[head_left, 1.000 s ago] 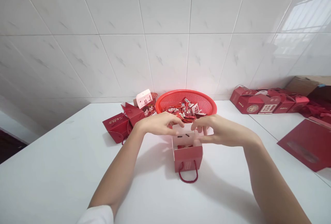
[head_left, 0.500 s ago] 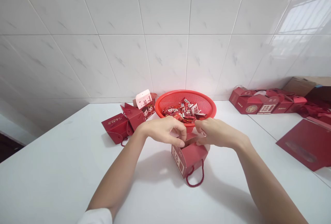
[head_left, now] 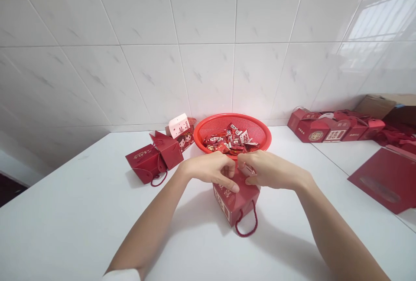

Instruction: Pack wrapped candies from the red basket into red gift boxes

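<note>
A small red gift box (head_left: 241, 196) stands on the white table, its printed top flaps folded over and a dark red cord handle (head_left: 247, 234) hanging from the near side. My left hand (head_left: 212, 170) is closed on the upper left of the box, thumb lying along the top flap and fingers curled over the far edge. From the right, my right hand (head_left: 264, 168) grips the top edge with bent fingers and thumb. A pale flap edge shows under its fingers. Both hands hide the far part of the box. Just behind them is a red plastic basket (head_left: 264, 136) of wrapped sweets (head_left: 232, 140).
Several red gift boxes (head_left: 147, 162) lie at the left, one pale pink box (head_left: 179, 126) among them. More red boxes (head_left: 336, 129) line the tiled wall at right, near a cardboard box (head_left: 377, 105). A flat red carton (head_left: 386, 177) lies at the right edge.
The top of the gift box was partly open and now its flaps are folded down. My left thumb has moved onto the flap, and my right hand has shifted slightly left.
</note>
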`<act>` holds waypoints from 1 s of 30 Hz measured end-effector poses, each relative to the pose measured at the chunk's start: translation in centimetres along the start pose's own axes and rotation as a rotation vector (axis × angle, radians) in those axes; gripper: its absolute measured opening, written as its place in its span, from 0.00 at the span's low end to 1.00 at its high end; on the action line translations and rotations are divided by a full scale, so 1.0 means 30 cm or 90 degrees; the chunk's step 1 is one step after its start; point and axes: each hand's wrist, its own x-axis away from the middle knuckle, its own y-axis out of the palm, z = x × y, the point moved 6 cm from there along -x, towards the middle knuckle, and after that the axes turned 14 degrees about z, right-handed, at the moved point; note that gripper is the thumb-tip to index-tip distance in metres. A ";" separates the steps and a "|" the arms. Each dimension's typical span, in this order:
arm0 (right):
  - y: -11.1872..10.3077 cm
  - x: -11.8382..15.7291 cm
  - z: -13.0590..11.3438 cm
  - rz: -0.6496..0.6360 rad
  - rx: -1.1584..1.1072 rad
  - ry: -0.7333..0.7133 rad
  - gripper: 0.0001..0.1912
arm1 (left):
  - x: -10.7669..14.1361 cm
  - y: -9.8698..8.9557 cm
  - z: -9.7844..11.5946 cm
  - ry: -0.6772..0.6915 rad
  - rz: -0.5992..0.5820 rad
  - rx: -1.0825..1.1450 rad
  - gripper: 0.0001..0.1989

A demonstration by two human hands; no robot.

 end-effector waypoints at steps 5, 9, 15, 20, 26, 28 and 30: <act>-0.009 0.008 -0.002 -0.029 -0.011 0.012 0.11 | -0.012 0.015 0.001 -0.016 -0.033 -0.018 0.20; -0.014 0.009 -0.003 -0.024 -0.001 0.011 0.11 | -0.012 0.008 -0.010 -0.004 -0.046 0.048 0.19; -0.011 0.004 0.001 -0.015 0.012 0.003 0.09 | -0.015 -0.003 -0.034 -0.014 -0.053 0.085 0.19; -0.011 0.003 -0.003 -0.006 -0.002 -0.014 0.11 | -0.019 0.001 -0.040 -0.024 -0.060 0.088 0.21; -0.013 0.012 -0.008 0.007 -0.028 -0.034 0.07 | -0.021 0.010 -0.028 -0.012 -0.041 0.071 0.20; -0.014 0.014 -0.012 0.006 -0.035 -0.035 0.06 | -0.022 0.016 -0.022 -0.008 -0.028 0.046 0.19; -0.017 0.016 -0.016 0.001 -0.040 -0.031 0.06 | -0.022 0.021 -0.015 -0.004 -0.013 0.016 0.19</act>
